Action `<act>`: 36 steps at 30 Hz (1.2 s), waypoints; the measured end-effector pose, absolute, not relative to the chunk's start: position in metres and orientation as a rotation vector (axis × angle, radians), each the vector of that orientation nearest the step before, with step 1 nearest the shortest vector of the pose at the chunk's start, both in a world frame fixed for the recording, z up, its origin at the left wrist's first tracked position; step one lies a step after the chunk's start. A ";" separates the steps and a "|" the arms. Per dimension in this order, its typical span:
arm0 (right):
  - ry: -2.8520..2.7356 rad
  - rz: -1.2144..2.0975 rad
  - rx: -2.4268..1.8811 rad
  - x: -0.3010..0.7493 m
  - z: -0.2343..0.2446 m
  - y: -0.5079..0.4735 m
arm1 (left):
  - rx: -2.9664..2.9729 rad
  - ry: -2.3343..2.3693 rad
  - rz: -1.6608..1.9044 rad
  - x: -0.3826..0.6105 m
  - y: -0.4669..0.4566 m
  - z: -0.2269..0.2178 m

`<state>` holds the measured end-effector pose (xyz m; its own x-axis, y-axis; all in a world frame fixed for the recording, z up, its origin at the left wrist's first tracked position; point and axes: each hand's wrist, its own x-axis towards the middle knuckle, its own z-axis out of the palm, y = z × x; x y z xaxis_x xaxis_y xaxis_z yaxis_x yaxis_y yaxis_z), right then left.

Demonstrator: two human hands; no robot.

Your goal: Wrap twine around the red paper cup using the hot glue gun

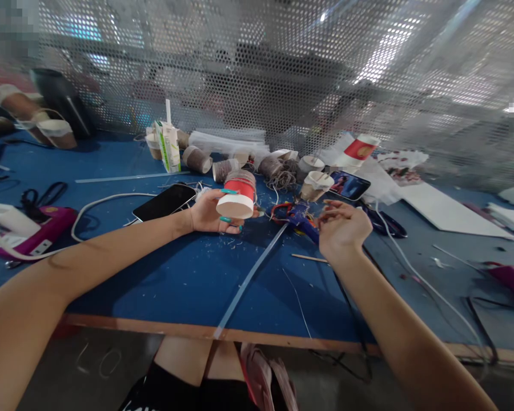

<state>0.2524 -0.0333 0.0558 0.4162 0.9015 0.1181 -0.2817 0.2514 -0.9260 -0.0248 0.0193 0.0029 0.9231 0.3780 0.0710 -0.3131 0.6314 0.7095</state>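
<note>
My left hand [211,213] grips a red paper cup [237,196] lying on its side, partly wrapped in brown twine, its white bottom rim toward me. My right hand [341,227] hovers above the blue table [188,274] with curled fingers next to a blue hot glue gun [300,219]. A long clear glue stick [251,277] runs from the gun toward the table's front edge. What the right fingers pinch, if anything, is too small to make out.
Two phones lie on the table, a dark one [164,202] at left and a lit one [349,185] at right. Twine-wrapped cups [225,169], a milk carton [168,146], scissors [43,195] and white cables [98,203] crowd the back. A perforated screen [282,68] stands behind. Another person's arm [29,117] rests far left.
</note>
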 end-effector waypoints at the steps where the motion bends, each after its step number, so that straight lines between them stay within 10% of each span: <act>1: -0.790 0.800 -0.939 0.249 0.056 -0.035 | 0.827 0.100 0.376 -0.025 0.019 0.001; 15: -1.570 1.474 -0.740 0.206 0.055 -0.086 | 1.027 0.194 0.423 -0.015 0.013 -0.006; 28: -1.172 1.054 -0.923 0.224 0.050 -0.058 | 1.022 0.257 0.442 -0.019 0.014 -0.008; 36: -1.853 0.880 -0.833 0.211 0.045 -0.089 | 1.058 0.228 0.444 -0.014 0.012 -0.007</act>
